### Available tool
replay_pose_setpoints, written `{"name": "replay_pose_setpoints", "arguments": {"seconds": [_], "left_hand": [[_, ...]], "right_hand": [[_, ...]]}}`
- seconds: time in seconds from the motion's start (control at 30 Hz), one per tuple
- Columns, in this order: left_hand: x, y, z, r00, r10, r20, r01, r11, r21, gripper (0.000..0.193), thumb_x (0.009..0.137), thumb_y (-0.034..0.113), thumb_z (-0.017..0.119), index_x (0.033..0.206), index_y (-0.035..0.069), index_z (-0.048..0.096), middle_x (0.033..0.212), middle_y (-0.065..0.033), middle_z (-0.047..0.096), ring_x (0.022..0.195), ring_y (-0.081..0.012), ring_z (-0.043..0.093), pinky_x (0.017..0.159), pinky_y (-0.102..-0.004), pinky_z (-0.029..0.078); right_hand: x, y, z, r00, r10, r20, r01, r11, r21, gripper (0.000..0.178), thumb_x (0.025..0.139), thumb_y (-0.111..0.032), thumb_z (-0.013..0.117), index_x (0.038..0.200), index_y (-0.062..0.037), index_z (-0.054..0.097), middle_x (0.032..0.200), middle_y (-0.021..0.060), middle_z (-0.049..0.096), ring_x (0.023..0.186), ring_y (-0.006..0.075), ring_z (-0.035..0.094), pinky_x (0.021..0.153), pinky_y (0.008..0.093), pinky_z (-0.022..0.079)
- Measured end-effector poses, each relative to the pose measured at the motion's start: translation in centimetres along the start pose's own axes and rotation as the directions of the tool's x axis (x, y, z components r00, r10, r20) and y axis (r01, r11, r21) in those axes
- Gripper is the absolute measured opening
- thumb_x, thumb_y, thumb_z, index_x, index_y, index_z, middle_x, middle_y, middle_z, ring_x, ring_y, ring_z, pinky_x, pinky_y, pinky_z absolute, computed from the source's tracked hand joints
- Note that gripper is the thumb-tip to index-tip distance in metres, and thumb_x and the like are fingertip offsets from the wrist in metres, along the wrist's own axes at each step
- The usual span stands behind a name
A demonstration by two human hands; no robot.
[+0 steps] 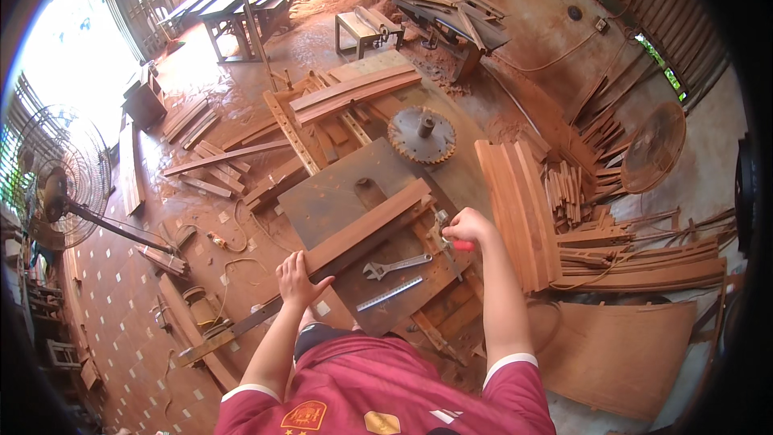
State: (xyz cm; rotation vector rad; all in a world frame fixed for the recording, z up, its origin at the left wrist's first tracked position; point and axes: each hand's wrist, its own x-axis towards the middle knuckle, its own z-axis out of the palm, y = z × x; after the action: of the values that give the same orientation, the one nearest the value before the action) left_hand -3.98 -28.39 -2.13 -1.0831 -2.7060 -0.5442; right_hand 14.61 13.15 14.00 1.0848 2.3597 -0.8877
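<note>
A long reddish-brown wooden board (370, 225) lies slantwise across the grey metal table of a saw (318, 197). My left hand (298, 280) rests at the board's near left end, thumb spread away from the fingers. At the far right end, my right hand (469, 227) is closed on a red-handled clamp (461, 246); its fingers partly hide the metal parts. Between my arms, on the near part of the table, lie an adjustable wrench (396, 267) and a steel ruler (390, 293).
A large toothed circular saw blade (422, 135) lies flat beyond the board. Curved planks (519, 213) are stacked at the right, with more boards (354, 93) ahead. A fan (60, 181) stands at the left. Cords (229, 274) and timber cover the tiled floor.
</note>
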Motion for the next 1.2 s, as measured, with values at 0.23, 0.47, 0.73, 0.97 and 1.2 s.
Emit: {"name": "replay_pose_setpoints", "arguments": {"seconds": [0.23, 0.47, 0.73, 0.97, 1.2], "left_hand": [[0.1, 0.1, 0.0, 1.000, -0.002, 0.007, 0.002, 1.000, -0.002, 0.105, 0.068, 0.074, 0.082, 0.137, -0.001, 0.057, 0.134, -0.0159, 0.061, 0.126, -0.0340, 0.057, 0.111, -0.0473, 0.039], [0.1, 0.1, 0.3, 1.000, 0.005, 0.011, -0.005, 1.000, -0.005, 0.107, 0.067, 0.073, 0.083, 0.139, -0.001, 0.055, 0.135, -0.0159, 0.061, 0.127, -0.0321, 0.057, 0.111, -0.0457, 0.038], [0.0, 0.1, 0.2, 1.000, -0.002, 0.010, 0.002, 1.000, 0.005, 0.105, 0.068, 0.073, 0.083, 0.138, -0.001, 0.057, 0.135, -0.0156, 0.061, 0.127, -0.0316, 0.057, 0.111, -0.0445, 0.038], [-0.1, -0.1, 0.0, 1.000, -0.003, -0.004, 0.003, 1.000, -0.005, 0.104, 0.068, 0.073, 0.083, 0.137, -0.001, 0.057, 0.134, -0.0153, 0.061, 0.127, -0.0313, 0.057, 0.109, -0.0442, 0.039], [-0.1, -0.1, 0.2, 1.000, 0.011, -0.027, -0.012, 1.000, -0.008, 0.104, 0.068, 0.073, 0.083, 0.137, 0.000, 0.058, 0.134, -0.0154, 0.062, 0.126, -0.0306, 0.057, 0.109, -0.0444, 0.039]], "right_hand": [[0.3, 1.6, 1.0, 1.000, 0.030, -0.002, -0.028, 0.948, 0.317, 0.028, 0.085, -0.025, 0.085, 0.096, -0.0005, 0.083, 0.085, 0.0116, 0.079, 0.075, 0.0168, 0.071, 0.074, 0.0353, 0.056], [0.7, 4.0, 2.5, 0.996, -0.079, 0.026, 0.047, 0.787, 0.615, 0.028, 0.088, -0.023, 0.085, 0.094, 0.0041, 0.081, 0.078, 0.0068, 0.075, 0.069, 0.0118, 0.065, 0.066, 0.0298, 0.053], [0.5, 2.9, 1.6, 0.979, -0.153, 0.132, 0.014, 0.701, 0.713, 0.033, 0.091, -0.035, 0.083, 0.089, -0.0028, 0.076, 0.080, 0.0033, 0.072, 0.068, 0.0078, 0.062, 0.061, 0.0249, 0.049], [-0.2, 0.3, 1.0, 0.984, 0.068, 0.165, -0.176, 0.532, 0.828, 0.043, 0.090, -0.050, 0.083, 0.085, -0.0085, 0.073, 0.076, 0.0043, 0.071, 0.057, 0.0077, 0.059, 0.052, 0.0222, 0.046], [0.4, 0.7, 1.8, 0.986, 0.104, 0.129, -0.165, 0.560, 0.812, 0.041, 0.090, -0.049, 0.083, 0.084, -0.0094, 0.073, 0.075, 0.0033, 0.072, 0.060, 0.0082, 0.059, 0.053, 0.0233, 0.044]]}}
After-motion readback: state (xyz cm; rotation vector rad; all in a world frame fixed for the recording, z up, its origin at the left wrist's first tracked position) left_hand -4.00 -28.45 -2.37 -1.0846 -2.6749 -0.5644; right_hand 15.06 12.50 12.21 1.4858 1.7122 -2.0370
